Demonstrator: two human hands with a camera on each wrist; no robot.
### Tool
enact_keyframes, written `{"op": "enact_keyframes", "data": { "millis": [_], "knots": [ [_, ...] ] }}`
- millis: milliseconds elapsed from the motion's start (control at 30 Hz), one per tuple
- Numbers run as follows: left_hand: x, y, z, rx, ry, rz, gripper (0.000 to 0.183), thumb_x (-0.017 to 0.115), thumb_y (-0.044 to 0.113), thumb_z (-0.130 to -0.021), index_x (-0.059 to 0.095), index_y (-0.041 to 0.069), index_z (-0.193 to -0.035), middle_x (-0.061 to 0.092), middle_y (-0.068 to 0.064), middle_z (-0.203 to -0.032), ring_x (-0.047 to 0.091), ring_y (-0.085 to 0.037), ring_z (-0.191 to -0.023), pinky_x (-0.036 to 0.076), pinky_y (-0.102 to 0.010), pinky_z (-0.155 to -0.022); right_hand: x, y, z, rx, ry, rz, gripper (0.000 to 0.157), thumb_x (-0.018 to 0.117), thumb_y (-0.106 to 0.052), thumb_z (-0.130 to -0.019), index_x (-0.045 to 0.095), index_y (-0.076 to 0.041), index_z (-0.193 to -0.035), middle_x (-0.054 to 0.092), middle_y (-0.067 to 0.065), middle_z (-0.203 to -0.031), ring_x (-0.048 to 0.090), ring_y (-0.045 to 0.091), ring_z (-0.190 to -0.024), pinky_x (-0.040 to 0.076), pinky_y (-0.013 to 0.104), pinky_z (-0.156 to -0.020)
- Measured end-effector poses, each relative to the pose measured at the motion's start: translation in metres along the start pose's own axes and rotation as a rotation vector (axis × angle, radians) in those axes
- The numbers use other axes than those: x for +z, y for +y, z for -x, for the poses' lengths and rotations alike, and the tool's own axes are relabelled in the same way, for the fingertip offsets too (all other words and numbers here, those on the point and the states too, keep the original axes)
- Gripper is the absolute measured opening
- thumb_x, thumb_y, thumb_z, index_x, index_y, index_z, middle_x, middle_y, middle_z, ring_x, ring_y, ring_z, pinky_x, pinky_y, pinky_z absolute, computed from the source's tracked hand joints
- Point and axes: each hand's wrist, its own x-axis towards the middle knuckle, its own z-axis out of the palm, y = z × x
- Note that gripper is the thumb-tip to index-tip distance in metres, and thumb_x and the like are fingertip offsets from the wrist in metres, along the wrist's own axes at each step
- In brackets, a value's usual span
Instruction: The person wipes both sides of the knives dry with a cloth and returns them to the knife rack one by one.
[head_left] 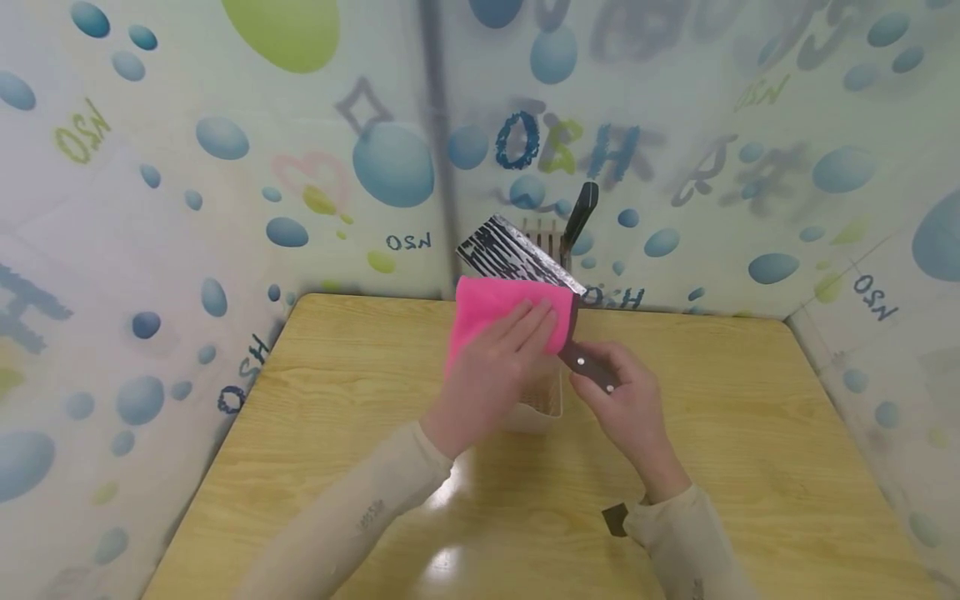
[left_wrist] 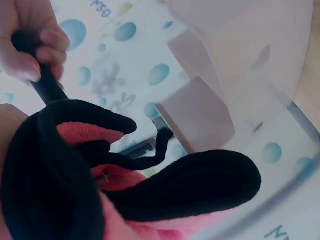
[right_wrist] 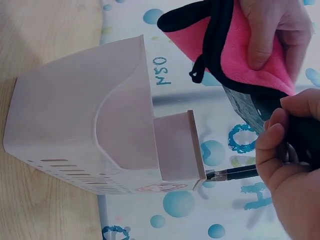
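My right hand grips the dark, riveted handle of a cleaver; the broad blade, black-and-silver patterned, tilts up to the left. Over the lower blade lies a pink cloth, which shows black edging and a small loop in the right wrist view. My left hand holds this cloth against the blade, its thumb on one side in the right wrist view. Below and behind stands a pale plastic knife holder, partly hidden by my hands in the head view. The cloth covers part of the blade.
A black-handled knife stands upright in the holder's side section, close behind the cleaver. The wooden table meets patterned walls at the back and sides. Beside my right sleeve is a small dark square piece.
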Motion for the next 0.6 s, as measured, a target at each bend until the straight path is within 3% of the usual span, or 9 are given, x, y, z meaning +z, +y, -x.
{"op": "enact_keyframes", "data": {
  "millis": [167, 300, 500, 600],
  "knots": [
    [0.002, -0.017, -0.004, -0.070, -0.055, -0.032, 0.049, 0.069, 0.004, -0.098, 0.059, 0.007, -0.145, 0.060, -0.008, -0.148, 0.054, -0.025, -0.139, 0.038, -0.032, -0.119, -0.001, 0.000, 0.001, -0.018, 0.022, -0.027, 0.032, 0.076, 0.005, -0.083, 0.072, 0.003, -0.114, 0.074, 0.016, -0.103, 0.060, 0.014, -0.084, 0.046, 0.017, -0.075],
    [0.003, -0.025, -0.007, -0.120, -0.071, 0.010, 0.047, 0.064, 0.000, -0.099, 0.060, 0.007, -0.145, 0.059, -0.009, -0.148, 0.055, -0.025, -0.139, 0.040, -0.033, -0.117, -0.001, -0.001, 0.003, -0.020, 0.023, -0.027, 0.032, 0.076, 0.003, -0.083, 0.073, 0.002, -0.114, 0.074, 0.014, -0.101, 0.058, 0.011, -0.081, 0.045, 0.017, -0.072],
    [0.001, -0.022, -0.005, -0.068, -0.094, 0.071, 0.051, 0.064, -0.003, -0.097, 0.059, 0.010, -0.146, 0.057, -0.005, -0.151, 0.053, -0.023, -0.141, 0.042, -0.032, -0.115, -0.002, -0.001, 0.002, 0.000, 0.022, -0.025, 0.032, 0.077, 0.003, -0.083, 0.072, 0.002, -0.115, 0.074, 0.015, -0.103, 0.060, 0.014, -0.083, 0.046, 0.018, -0.074],
    [-0.001, -0.016, -0.005, -0.031, -0.073, 0.114, 0.052, 0.069, 0.000, -0.096, 0.060, 0.012, -0.146, 0.058, -0.003, -0.150, 0.053, -0.021, -0.140, 0.043, -0.030, -0.114, -0.003, -0.001, 0.000, 0.020, 0.016, -0.029, 0.031, 0.075, 0.002, -0.085, 0.071, 0.003, -0.116, 0.074, 0.016, -0.109, 0.062, 0.019, -0.090, 0.046, 0.016, -0.079]
  ]
}}
